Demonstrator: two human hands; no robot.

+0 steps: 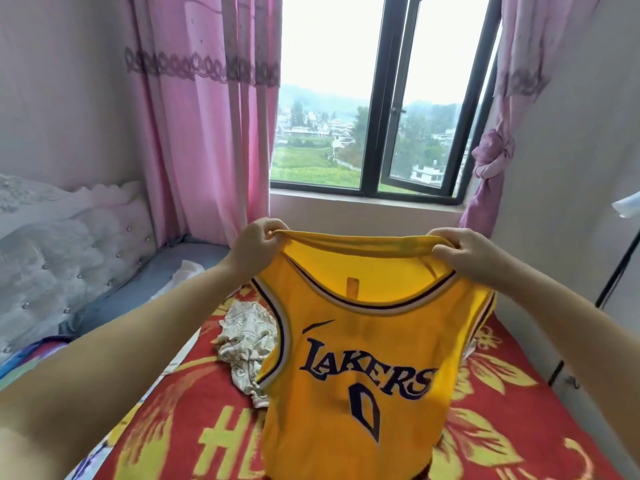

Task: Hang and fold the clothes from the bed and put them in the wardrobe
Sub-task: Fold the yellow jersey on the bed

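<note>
We pinch the jersey [363, 368] by its shoulders with our left hand [258, 245] and right hand [467, 252], so we keep it level and flat for folding

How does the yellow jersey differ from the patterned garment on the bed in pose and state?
The jersey is held up and spread open, front showing; the patterned garment lies crumpled on the red blanket. The jersey is gripped at its shoulders by the left hand and right hand; the patterned garment is untouched. The jersey is plain yellow with lettering; the other is pale with a swirling print. Neither is folded yet.
</note>
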